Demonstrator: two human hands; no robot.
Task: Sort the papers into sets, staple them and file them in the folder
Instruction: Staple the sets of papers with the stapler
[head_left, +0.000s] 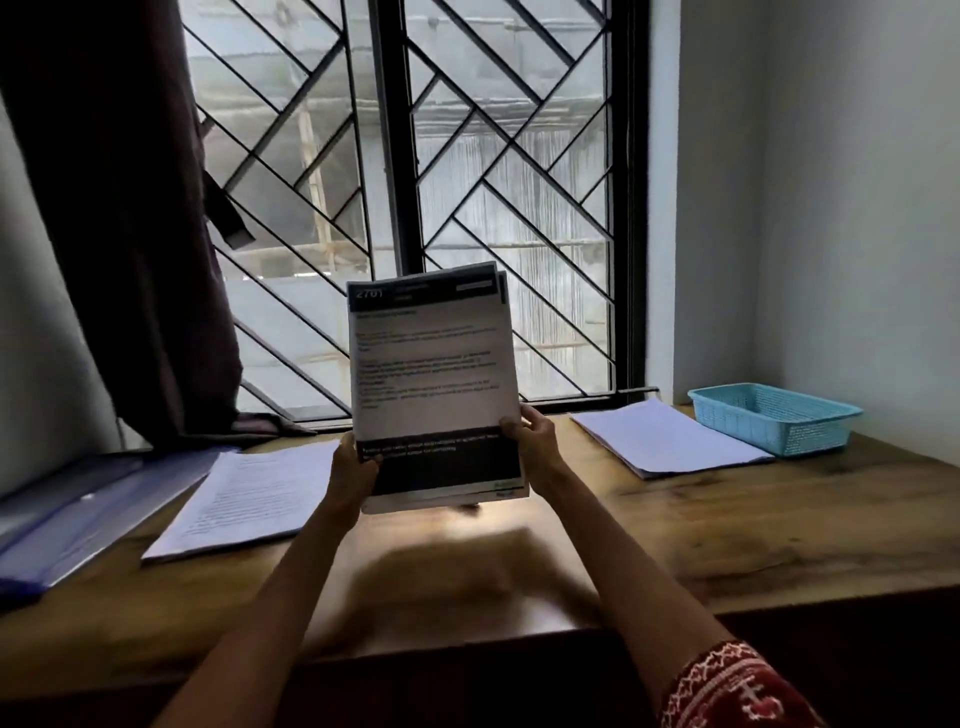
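Papers dominate the scene: a held stack (434, 384), upright and lifted clear of the wooden worktop (701, 530), stands in front of the barred window (415, 156), printed side toward the camera with dark bands at top and bottom. Both hands grip its lower part. The left hand (353, 470) clasps the lower left edge, thumb on the front over the dark band, its fingers hidden behind the sheets. The right hand (535, 447) clasps the lower right edge, fingers (524, 421) curled round the side of the stack.

A dark curtain (119, 208) hangs at the left of the window. On the worktop's left end lies a blue folder (67, 519), and just beside it, nearer the middle, a flat pile of printed sheets (249, 499). Right of the hands lies a second, blank-faced pile (670, 436), and beyond it, near the wall corner, a light blue mesh tray (774, 415).
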